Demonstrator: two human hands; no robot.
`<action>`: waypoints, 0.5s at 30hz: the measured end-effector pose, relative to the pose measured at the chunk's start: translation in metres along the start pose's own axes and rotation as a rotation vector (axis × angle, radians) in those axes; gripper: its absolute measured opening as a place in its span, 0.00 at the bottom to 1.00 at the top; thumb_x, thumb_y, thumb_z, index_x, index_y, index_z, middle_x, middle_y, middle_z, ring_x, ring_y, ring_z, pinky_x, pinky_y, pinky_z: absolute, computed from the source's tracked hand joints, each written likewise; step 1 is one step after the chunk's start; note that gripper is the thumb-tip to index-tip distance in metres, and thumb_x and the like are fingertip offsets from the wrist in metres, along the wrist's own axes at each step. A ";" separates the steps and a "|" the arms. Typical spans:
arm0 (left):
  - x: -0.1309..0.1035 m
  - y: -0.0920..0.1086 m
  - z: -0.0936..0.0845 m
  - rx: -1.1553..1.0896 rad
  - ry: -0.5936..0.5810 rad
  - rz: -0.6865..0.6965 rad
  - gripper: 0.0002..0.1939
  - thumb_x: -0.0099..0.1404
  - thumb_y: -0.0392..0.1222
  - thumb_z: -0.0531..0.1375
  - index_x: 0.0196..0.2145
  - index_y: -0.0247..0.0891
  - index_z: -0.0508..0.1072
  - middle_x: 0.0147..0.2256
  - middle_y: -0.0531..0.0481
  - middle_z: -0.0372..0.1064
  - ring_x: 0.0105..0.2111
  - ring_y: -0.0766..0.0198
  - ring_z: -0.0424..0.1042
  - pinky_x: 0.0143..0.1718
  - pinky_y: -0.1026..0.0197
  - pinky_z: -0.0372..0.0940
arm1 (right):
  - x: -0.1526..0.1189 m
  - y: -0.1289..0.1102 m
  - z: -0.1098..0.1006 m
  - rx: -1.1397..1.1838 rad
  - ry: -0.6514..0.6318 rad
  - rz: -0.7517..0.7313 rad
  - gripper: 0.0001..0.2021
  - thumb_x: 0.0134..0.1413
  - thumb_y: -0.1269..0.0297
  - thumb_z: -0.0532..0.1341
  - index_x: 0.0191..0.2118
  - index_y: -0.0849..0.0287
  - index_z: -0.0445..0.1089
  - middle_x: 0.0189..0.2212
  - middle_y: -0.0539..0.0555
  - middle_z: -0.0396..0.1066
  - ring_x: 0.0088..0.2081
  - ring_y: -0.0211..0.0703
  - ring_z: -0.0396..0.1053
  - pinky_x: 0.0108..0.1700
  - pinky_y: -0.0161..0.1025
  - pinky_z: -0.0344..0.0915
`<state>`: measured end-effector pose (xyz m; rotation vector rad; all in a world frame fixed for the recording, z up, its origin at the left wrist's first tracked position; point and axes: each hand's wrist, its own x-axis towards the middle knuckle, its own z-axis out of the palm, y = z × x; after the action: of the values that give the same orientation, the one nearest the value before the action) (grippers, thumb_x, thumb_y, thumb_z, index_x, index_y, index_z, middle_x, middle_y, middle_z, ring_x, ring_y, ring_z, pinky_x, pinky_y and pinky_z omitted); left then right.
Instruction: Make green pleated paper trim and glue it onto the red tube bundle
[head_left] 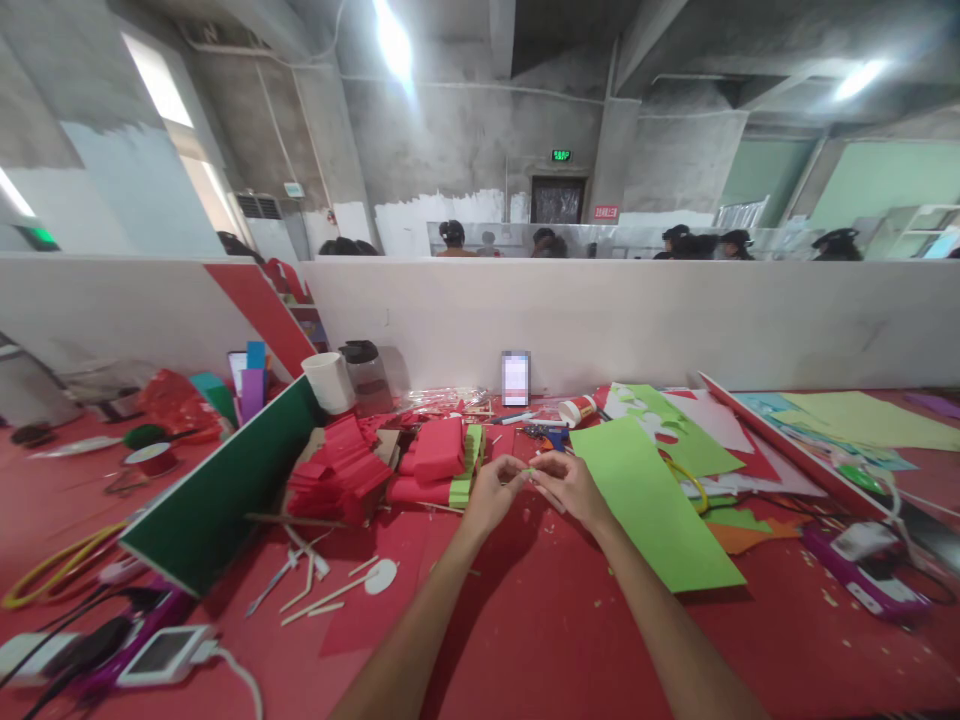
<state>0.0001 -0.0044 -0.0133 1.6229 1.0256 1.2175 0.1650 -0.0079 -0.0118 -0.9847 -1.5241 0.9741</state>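
Note:
My left hand (493,490) and my right hand (570,488) meet above the red tabletop, fingertips close together. Between them is a small green scrap (530,472), probably paper, pinched by both; its shape is too small to make out. Just left of my left hand lie red folded paper pieces (439,450) with light green strips (469,465) beside them. A large light green sheet (652,500) rests to the right of my right hand. Beyond my hands is a blue glue gun (553,437), partly hidden among small items.
A green divider board (225,490) stands on the left, a red-edged divider (795,445) on the right. Thin wooden sticks (322,600) and a white disc (381,576) lie at front left. A phone (516,378) leans against the white partition (637,320). Purple power strips (862,575) carry cables.

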 end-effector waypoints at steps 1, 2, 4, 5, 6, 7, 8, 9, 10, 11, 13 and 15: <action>0.000 0.000 0.000 0.003 0.000 0.002 0.11 0.57 0.46 0.62 0.32 0.35 0.73 0.29 0.47 0.73 0.31 0.61 0.71 0.35 0.61 0.65 | 0.000 0.000 0.000 -0.008 0.002 -0.002 0.11 0.48 0.59 0.65 0.36 0.59 0.73 0.32 0.54 0.76 0.35 0.45 0.73 0.36 0.38 0.70; 0.000 0.000 0.000 0.007 0.001 0.006 0.10 0.57 0.45 0.62 0.31 0.35 0.73 0.29 0.47 0.73 0.31 0.62 0.71 0.35 0.61 0.65 | 0.000 -0.001 0.000 -0.015 0.003 -0.006 0.10 0.48 0.59 0.65 0.35 0.59 0.73 0.32 0.54 0.76 0.34 0.44 0.73 0.36 0.38 0.70; 0.000 0.000 0.000 0.014 0.003 0.014 0.09 0.56 0.45 0.62 0.29 0.34 0.73 0.28 0.48 0.72 0.30 0.63 0.70 0.34 0.62 0.64 | 0.000 -0.001 0.000 -0.027 -0.002 -0.020 0.09 0.47 0.60 0.66 0.34 0.59 0.73 0.31 0.54 0.76 0.33 0.43 0.73 0.36 0.38 0.69; 0.000 0.000 0.000 0.017 0.003 0.018 0.09 0.55 0.44 0.62 0.28 0.34 0.73 0.27 0.49 0.72 0.29 0.63 0.69 0.34 0.62 0.63 | 0.000 -0.001 0.000 -0.028 -0.007 -0.028 0.09 0.47 0.60 0.66 0.33 0.59 0.73 0.30 0.53 0.76 0.33 0.43 0.73 0.37 0.38 0.69; 0.000 0.001 0.000 0.020 0.002 0.021 0.08 0.55 0.43 0.62 0.27 0.34 0.73 0.26 0.50 0.71 0.28 0.64 0.69 0.33 0.62 0.63 | 0.000 -0.001 0.000 -0.025 -0.013 -0.034 0.09 0.46 0.60 0.66 0.32 0.60 0.73 0.29 0.53 0.75 0.32 0.42 0.72 0.37 0.37 0.68; 0.000 0.001 -0.001 0.021 -0.001 0.023 0.07 0.54 0.42 0.62 0.27 0.34 0.73 0.25 0.50 0.70 0.27 0.64 0.68 0.33 0.63 0.62 | 0.000 -0.001 0.000 -0.021 -0.019 -0.038 0.09 0.46 0.61 0.66 0.32 0.60 0.72 0.29 0.52 0.75 0.31 0.41 0.72 0.36 0.37 0.68; 0.000 0.002 -0.001 0.020 -0.001 0.025 0.07 0.54 0.41 0.61 0.27 0.34 0.73 0.25 0.51 0.70 0.27 0.64 0.68 0.33 0.63 0.62 | 0.000 -0.001 0.001 -0.017 -0.024 -0.038 0.08 0.46 0.61 0.67 0.31 0.60 0.72 0.28 0.52 0.75 0.31 0.41 0.72 0.36 0.37 0.68; -0.001 0.003 -0.001 0.019 0.003 0.026 0.06 0.54 0.41 0.61 0.26 0.34 0.73 0.25 0.51 0.70 0.27 0.64 0.68 0.32 0.63 0.62 | 0.000 -0.001 0.001 -0.016 -0.027 -0.037 0.08 0.46 0.60 0.66 0.30 0.60 0.72 0.27 0.51 0.74 0.30 0.41 0.71 0.36 0.37 0.68; -0.001 0.003 -0.001 0.015 0.010 0.026 0.06 0.53 0.41 0.61 0.26 0.34 0.73 0.25 0.51 0.70 0.27 0.64 0.68 0.32 0.63 0.61 | 0.000 -0.001 0.001 -0.020 -0.028 -0.033 0.09 0.46 0.60 0.66 0.30 0.60 0.72 0.27 0.51 0.74 0.30 0.41 0.71 0.36 0.37 0.68; -0.001 0.004 -0.001 0.010 0.019 0.026 0.07 0.53 0.41 0.61 0.26 0.35 0.72 0.24 0.51 0.69 0.27 0.64 0.67 0.32 0.63 0.61 | -0.001 -0.001 0.002 -0.027 -0.032 -0.028 0.09 0.47 0.59 0.66 0.30 0.60 0.72 0.27 0.52 0.74 0.31 0.41 0.72 0.36 0.37 0.68; -0.001 0.006 -0.001 0.000 0.035 0.026 0.07 0.53 0.42 0.61 0.26 0.35 0.72 0.24 0.52 0.68 0.26 0.65 0.66 0.30 0.64 0.61 | -0.001 -0.002 0.002 -0.033 -0.060 -0.019 0.10 0.49 0.58 0.64 0.32 0.59 0.73 0.29 0.52 0.75 0.32 0.42 0.72 0.36 0.37 0.69; -0.001 0.007 -0.001 -0.014 0.041 0.024 0.07 0.54 0.43 0.61 0.27 0.35 0.71 0.24 0.53 0.68 0.26 0.65 0.66 0.30 0.64 0.61 | -0.001 -0.002 0.003 -0.018 -0.088 -0.024 0.10 0.50 0.57 0.64 0.34 0.59 0.74 0.30 0.52 0.76 0.33 0.43 0.73 0.37 0.38 0.69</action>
<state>-0.0002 -0.0076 -0.0065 1.6101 1.0235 1.2757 0.1625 -0.0102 -0.0105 -0.9443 -1.6165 0.9993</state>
